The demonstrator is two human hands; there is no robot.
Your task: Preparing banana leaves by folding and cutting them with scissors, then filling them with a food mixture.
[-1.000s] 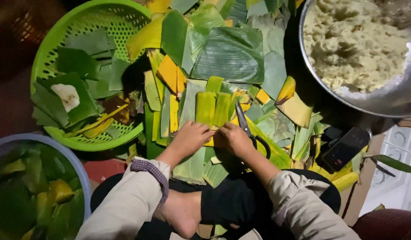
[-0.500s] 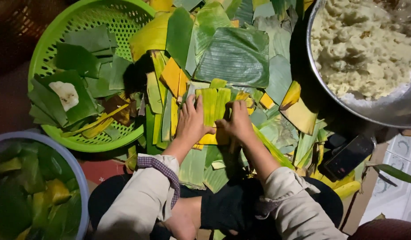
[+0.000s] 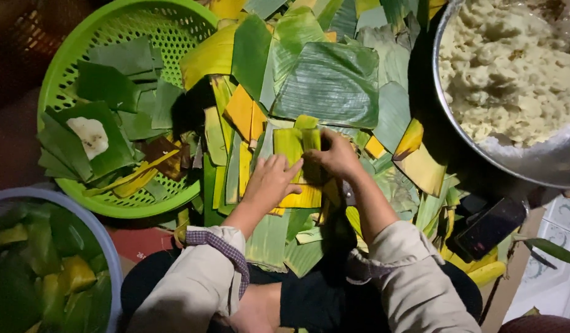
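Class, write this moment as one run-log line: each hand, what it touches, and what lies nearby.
left hand: flat on folded leaf bundle | right hand: pinching bundle top | nearby: green basket left, metal bowl of pale mash right

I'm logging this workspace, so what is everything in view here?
folded leaf parcel: one, yellow-green, centre, under both hands
leaf pieces: many, green and yellow, piled across the middle
basket: one, bright green, left, holding leaf pieces and a white lump
metal bowl: one, silver, top right, full of pale mash
basin: one, blue-grey rim, bottom left, holding leaves
phone: one, black, lower right
left hand: on parcel
right hand: on parcel
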